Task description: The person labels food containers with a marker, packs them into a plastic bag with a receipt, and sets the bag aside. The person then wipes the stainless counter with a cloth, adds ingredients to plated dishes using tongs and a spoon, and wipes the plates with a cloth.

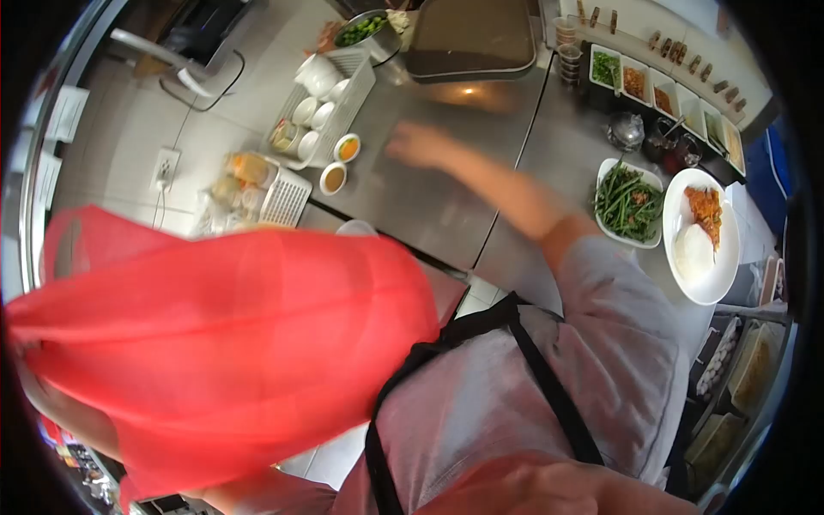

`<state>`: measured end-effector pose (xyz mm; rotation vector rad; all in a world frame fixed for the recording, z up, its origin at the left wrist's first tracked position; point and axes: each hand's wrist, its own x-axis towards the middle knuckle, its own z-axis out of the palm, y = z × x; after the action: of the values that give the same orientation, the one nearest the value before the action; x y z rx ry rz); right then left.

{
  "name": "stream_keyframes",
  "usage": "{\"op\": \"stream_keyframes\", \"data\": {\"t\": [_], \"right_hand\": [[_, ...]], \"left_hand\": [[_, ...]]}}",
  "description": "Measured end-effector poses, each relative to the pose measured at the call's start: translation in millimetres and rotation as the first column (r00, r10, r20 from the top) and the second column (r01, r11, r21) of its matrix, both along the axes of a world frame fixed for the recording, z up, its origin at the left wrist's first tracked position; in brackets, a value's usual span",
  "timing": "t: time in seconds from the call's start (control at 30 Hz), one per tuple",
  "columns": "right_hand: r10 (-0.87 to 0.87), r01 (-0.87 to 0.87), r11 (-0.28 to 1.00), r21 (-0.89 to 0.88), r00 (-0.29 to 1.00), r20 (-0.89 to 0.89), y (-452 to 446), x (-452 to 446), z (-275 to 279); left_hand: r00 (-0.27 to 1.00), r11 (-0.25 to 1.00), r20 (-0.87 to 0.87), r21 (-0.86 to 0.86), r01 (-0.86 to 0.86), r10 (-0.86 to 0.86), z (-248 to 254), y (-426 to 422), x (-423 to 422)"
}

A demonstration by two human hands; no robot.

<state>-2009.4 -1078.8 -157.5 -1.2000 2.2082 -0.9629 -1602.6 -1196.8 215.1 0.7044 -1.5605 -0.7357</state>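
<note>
A large, translucent red plastic bag (249, 335) fills the lower left of the view, hiding much of my left arm. Its gathered end is at my left hand (33, 359), which is closed on it at the far left edge; the fingers are mostly covered. My right arm reaches across the steel counter (386, 190). My right hand (415, 144) is over it, blurred by motion, so its fingers cannot be made out. Nearest to that hand are a small cup of orange food (347, 148) and a cup of brown sauce (333, 178).
A basket of white cups (354, 86), a metal pot of greens (383, 39) and a dark tray (470, 39) line the back. On the right are green beans (620, 202), an oval plate (725, 257) with rice, and topping containers (634, 79). A wall socket (166, 169) is left.
</note>
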Motion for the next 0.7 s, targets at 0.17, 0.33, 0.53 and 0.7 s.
{"op": "stream_keyframes", "data": {"t": [0.17, 0.33, 0.53, 0.7], "right_hand": [[-0.439, 0.58, 0.809, 0.1, 0.707, -0.554, 16, -197, -94], [-0.297, 0.441, 0.849, 0.29, 0.853, -0.428, 29, -213, -114], [-0.298, 0.491, 0.797, 0.35, 0.826, -0.479, 32, -140, -113], [-0.346, 0.461, 0.844, 0.274, 0.858, -0.378, 35, -111, -114]], "left_hand": [[0.969, 0.969, 0.03, -0.015, 0.247, -0.247, 64, -51, -172], [0.863, 0.863, -0.024, -0.029, 0.504, -0.505, 74, -59, -397], [0.833, 0.851, -0.177, -0.145, 0.504, -0.524, -55, 39, -569], [0.834, 0.846, -0.151, -0.153, 0.51, -0.53, -123, 46, -612]]}}
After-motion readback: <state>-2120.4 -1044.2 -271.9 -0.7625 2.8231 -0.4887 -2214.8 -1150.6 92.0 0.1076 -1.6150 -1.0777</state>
